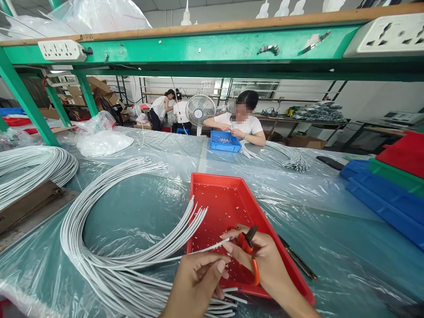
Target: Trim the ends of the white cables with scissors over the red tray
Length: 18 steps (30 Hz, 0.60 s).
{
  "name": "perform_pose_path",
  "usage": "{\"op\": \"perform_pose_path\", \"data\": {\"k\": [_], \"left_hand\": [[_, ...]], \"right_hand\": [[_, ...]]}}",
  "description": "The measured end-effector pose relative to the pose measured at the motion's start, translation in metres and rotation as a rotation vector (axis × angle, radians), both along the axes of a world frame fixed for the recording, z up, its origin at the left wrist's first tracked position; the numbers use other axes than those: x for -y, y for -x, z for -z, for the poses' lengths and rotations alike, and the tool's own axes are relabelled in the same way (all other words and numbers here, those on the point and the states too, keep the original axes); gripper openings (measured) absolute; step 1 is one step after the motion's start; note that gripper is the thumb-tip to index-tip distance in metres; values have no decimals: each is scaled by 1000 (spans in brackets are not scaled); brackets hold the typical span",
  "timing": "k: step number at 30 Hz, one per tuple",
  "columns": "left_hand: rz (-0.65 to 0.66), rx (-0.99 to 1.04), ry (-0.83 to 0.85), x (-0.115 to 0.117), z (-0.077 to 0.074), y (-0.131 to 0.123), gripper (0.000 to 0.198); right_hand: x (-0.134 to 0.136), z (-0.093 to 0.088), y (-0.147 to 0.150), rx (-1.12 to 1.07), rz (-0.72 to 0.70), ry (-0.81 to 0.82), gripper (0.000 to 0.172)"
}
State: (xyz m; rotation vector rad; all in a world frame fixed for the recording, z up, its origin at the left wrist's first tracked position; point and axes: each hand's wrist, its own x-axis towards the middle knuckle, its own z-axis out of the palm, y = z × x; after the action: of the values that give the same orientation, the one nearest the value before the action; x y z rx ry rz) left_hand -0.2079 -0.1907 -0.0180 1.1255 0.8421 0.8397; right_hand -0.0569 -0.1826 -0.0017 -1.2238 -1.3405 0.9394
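green table top (331, 247) under a shiny, wrinkled clear plastic sheet (172, 150). far left, a fat round coil of thin white cables (62, 163). next, a big loose loop of thin white cables (74, 221), round like a hoop, with some ends poking over the left edge of a red plastic tray (212, 194) with tiny white bits inside. from that loop, over the tray, one thin white cable (212, 246): probably very light, smooth and a bit springy, easy to bend but likely to curl back. maybe slippery; not likely to snap. best held just behind the tip, with finger and thumb. plain white, round like a thin straw, with a small dark end. left hand (195, 278) curled, thumb and pointing finger close together; cannot tell if pinching the cable. right hand (265, 260) with thumb and pointing finger at the dark end, seemingly pinching it, and wrapped around a small metal tool with orange handles (255, 270). farther right, stacked blue, green and red plastic trays (387, 203).
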Motion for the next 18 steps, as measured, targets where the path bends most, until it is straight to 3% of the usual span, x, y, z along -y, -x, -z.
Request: {"op": "perform_pose_path", "data": {"k": [4,10,14,18], "left_hand": [[62,212,154,2,-7,-5,39],[-84,585,470,6,0,-14,22],[-132,576,378,6,-2,-13,19],[-217,450,210,2,-10,-7,16]], "right_hand": [[13,-2,-1,247,5,-263,7],[22,-6,2,568,78,-704,22],[28,-6,4,633,45,-703,27],[38,-2,6,548,76,-543,14]]}}
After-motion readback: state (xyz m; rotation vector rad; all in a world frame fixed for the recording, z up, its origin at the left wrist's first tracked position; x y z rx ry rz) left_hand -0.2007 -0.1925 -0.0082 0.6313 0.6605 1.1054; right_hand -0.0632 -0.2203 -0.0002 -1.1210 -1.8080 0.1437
